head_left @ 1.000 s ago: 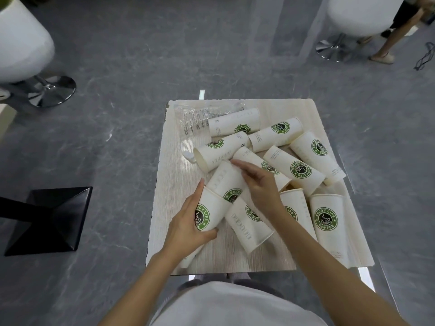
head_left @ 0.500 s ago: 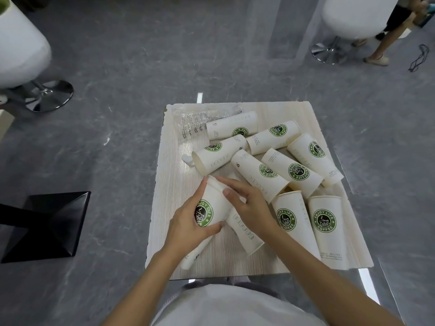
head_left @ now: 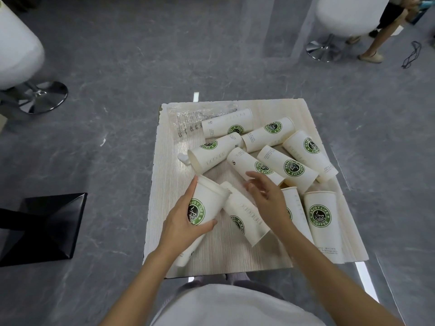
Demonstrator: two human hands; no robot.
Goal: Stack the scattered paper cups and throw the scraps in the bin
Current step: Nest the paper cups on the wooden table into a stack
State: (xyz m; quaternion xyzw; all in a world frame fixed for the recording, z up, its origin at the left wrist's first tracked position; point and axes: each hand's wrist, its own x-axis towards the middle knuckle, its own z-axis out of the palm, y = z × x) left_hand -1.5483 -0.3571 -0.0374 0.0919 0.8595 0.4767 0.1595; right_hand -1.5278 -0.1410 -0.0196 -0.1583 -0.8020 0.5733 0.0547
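White paper cups with green logos lie scattered on a small wooden table (head_left: 169, 184). My left hand (head_left: 181, 225) grips a nested stack of cups (head_left: 207, 203), tilted with its mouth pointing away from me. My right hand (head_left: 266, 198) hovers open, fingers spread, over a lying cup (head_left: 244, 215) just right of the stack and near another lying cup (head_left: 254, 165). Several more cups (head_left: 289, 168) lie across the far and right side; one cup (head_left: 322, 220) lies at the right front. A clear plastic wrapper (head_left: 190, 121) and a small white scrap (head_left: 182, 157) rest at the table's far left.
A black square base (head_left: 47, 227) sits on the grey floor to the left. White stools with chrome feet stand at far left (head_left: 40, 95) and far right (head_left: 322, 49). A person's legs (head_left: 376, 43) show at the top right. No bin is in view.
My right hand let go of the cup it had slid into the left hand's stack and lifted away, now open above the loose cups. The left hand keeps its grip.
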